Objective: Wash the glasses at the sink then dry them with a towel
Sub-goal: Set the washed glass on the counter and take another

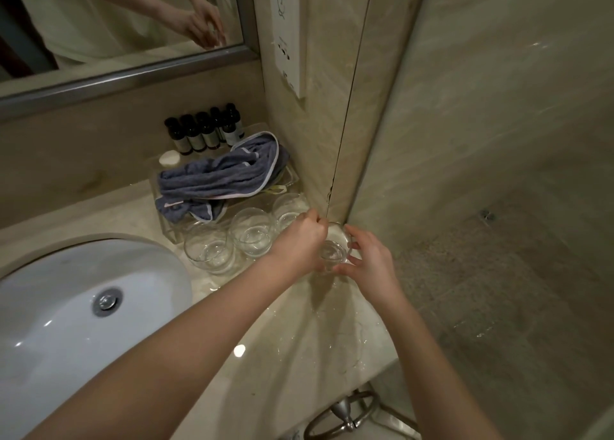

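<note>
Four clear glasses on wet marble counter (272, 356), right of white sink (66, 306). Three in row: (209, 252), (252, 235), (287, 212), upright, just beside each other. Fourth glass (334, 252) at counter's right end near wall corner, gripped between both hands: left hand (299, 240) curled over near rim, right hand (372, 257) with fingers (345, 268) wrapped round far side. Grey towel (219, 177) bunched on clear tray (292, 177) behind row. Dark bottles (206, 132) lined against back wall.
</note>
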Demonstrator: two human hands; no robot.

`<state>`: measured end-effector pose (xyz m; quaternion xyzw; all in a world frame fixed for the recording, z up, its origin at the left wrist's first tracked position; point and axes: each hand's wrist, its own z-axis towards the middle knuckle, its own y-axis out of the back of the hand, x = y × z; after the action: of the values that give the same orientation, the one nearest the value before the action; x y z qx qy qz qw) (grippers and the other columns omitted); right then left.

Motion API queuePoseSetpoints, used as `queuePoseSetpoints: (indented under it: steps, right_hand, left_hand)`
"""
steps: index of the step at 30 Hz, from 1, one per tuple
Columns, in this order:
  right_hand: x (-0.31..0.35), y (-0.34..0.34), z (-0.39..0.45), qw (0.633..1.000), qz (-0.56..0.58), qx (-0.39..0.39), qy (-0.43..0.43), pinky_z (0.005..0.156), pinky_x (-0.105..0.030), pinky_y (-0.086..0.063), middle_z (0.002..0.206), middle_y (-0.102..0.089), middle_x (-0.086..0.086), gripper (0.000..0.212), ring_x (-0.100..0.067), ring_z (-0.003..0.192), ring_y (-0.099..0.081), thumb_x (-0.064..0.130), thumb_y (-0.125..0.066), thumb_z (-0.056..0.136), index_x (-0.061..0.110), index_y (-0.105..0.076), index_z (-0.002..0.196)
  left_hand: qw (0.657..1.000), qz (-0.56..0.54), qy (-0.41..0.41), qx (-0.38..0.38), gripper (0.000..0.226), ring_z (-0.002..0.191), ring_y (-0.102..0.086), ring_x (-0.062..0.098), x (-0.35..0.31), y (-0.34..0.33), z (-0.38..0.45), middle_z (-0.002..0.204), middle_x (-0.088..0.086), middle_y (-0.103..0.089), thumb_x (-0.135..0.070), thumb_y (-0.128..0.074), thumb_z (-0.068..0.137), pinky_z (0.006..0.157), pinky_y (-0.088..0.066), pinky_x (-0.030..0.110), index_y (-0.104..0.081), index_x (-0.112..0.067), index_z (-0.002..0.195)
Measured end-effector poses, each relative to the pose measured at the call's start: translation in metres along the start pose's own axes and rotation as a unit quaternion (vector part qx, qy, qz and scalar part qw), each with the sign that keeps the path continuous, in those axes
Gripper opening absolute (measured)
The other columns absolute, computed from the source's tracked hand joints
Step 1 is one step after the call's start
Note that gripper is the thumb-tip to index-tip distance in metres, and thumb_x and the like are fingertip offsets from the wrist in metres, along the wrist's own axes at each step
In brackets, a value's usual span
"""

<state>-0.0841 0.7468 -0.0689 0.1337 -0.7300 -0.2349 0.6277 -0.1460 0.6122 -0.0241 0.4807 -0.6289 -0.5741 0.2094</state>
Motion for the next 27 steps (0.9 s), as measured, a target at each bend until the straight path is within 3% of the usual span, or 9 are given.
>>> queuePoseSetpoints:
  steps: [5,10,19,27]
  right_hand:
    - [0.001,-0.005,0.003,1.0,-0.004,0.002,0.002,0.092,-0.034,-0.053,0.12,-0.055,-0.007,0.084,-0.02,0.108,-0.055,-0.003,-0.085,0.06,0.005,-0.051,0.136]
    - [0.003,-0.007,0.004,1.0,0.0,0.006,0.0,0.085,-0.025,-0.053,0.114,-0.05,0.001,0.081,-0.017,0.105,-0.055,-0.004,-0.084,0.061,0.006,-0.052,0.135]
    - [0.005,-0.012,0.008,1.0,0.001,-0.002,0.007,0.082,-0.021,-0.052,0.112,-0.049,0.003,0.078,-0.015,0.103,-0.055,-0.007,-0.082,0.061,0.008,-0.053,0.133]
    - [0.004,-0.013,0.004,1.0,0.013,0.0,-0.001,0.072,-0.003,-0.046,0.113,-0.049,0.005,0.078,-0.012,0.103,-0.054,-0.006,-0.082,0.063,0.01,-0.052,0.133]
  left_hand:
    - [1.0,0.006,0.002,-0.014,0.072,0.12,-0.043,0.025,0.004,0.0,-0.002,0.125,0.012,-0.044,-0.041,-0.08,0.073,0.093,-0.04,0.03,-0.051,-0.004,0.127]
    - [0.999,0.023,0.002,-0.022,0.073,0.117,-0.043,0.024,0.01,0.002,-0.001,0.12,0.01,-0.045,-0.044,-0.083,0.068,0.096,-0.041,0.033,-0.056,-0.005,0.123]
    - [0.997,0.058,-0.007,-0.041,0.081,0.116,-0.039,0.02,0.019,0.001,-0.003,0.122,0.004,-0.041,-0.047,-0.082,0.067,0.092,-0.031,0.029,-0.051,-0.013,0.134]
    - [0.996,0.082,-0.02,-0.042,0.083,0.121,-0.037,0.021,0.021,-0.002,-0.006,0.128,0.005,-0.04,-0.047,-0.077,0.073,0.099,-0.03,0.031,-0.043,-0.013,0.141]
